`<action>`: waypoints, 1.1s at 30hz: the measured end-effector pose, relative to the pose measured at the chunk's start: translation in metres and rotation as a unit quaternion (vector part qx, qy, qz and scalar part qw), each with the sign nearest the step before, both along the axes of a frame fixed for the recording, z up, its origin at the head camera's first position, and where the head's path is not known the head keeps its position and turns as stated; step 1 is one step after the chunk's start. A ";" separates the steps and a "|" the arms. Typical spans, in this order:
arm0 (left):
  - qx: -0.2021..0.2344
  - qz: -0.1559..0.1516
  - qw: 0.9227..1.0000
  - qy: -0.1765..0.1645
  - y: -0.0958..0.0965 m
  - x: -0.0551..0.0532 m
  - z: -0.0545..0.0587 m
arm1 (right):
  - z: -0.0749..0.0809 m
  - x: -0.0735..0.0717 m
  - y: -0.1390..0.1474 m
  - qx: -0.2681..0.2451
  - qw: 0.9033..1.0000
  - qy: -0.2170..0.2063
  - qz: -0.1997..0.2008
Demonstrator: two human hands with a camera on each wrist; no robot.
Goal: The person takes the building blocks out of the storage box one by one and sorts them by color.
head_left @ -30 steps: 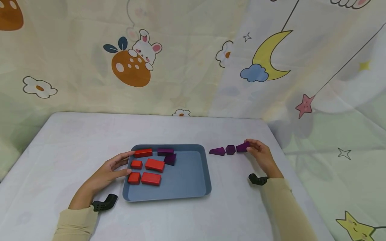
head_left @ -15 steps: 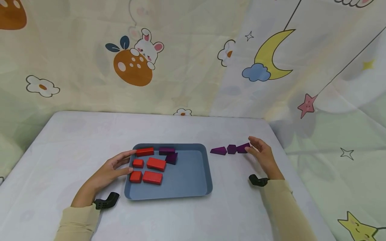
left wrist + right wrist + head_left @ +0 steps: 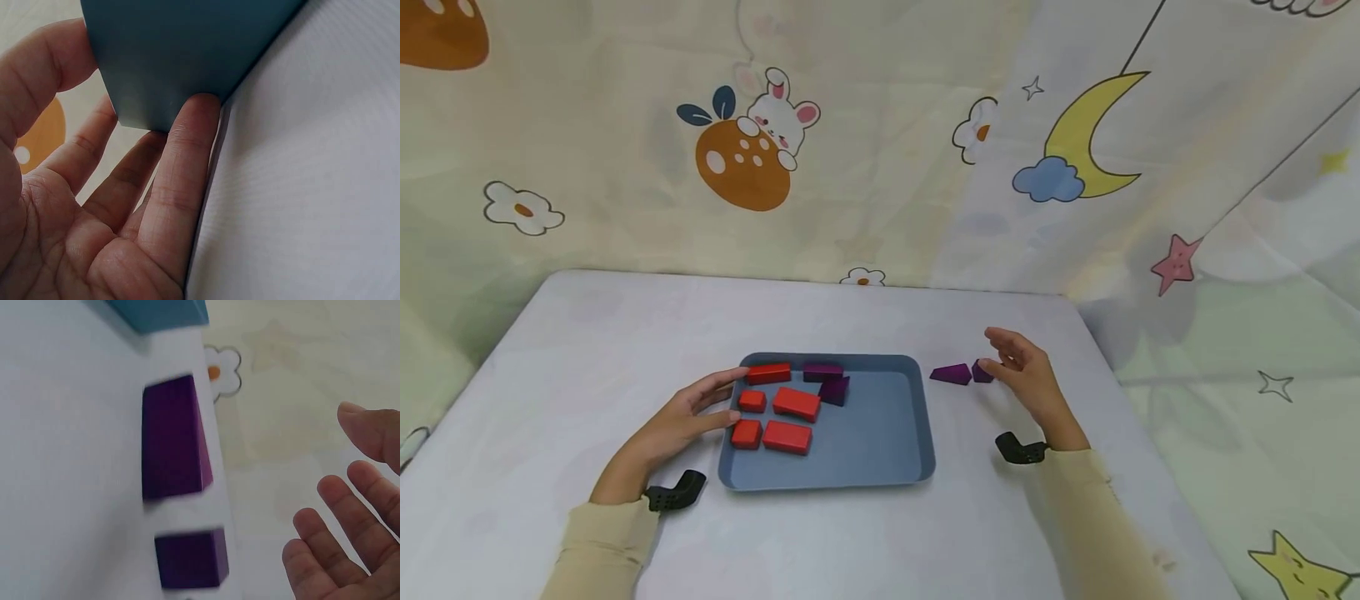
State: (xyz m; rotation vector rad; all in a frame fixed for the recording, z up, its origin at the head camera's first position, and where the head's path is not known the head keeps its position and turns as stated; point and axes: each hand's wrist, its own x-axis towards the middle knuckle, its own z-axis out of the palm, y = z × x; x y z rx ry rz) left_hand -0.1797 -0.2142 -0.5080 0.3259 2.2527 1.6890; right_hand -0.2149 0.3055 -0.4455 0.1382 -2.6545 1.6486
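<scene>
A blue-grey tray (image 3: 880, 475) holds several red blocks (image 3: 787, 437) in its left half and two dark purple blocks (image 3: 823, 372) near its far wall. My left hand (image 3: 673, 425) rests against the tray's left edge, thumb and fingers spread along it; in the left wrist view its fingertips touch the outer wall (image 3: 162, 69). To the right of the tray lie a long tapered purple block (image 3: 951, 374) and a smaller purple block (image 3: 981, 372). Above the smaller one hovers my right hand (image 3: 1026, 379), fingers loosely bent, holding nothing. It hides part of that block in the head view.
The white-covered table (image 3: 850, 542) ends at a patterned cloth backdrop (image 3: 880, 167) behind and to the right. Both wrists carry black camera mounts (image 3: 677, 492).
My right hand has moved off the rightmost purple block and shifted left over the middle one. That rightmost block is now out of sight behind the hand. My left hand stays on the tray.
</scene>
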 end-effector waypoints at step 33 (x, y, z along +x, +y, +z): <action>0.019 0.004 1.000 -0.011 -0.002 -0.001 0.001 | 0.003 -0.016 -0.153 0.117 0.962 -0.074 0.234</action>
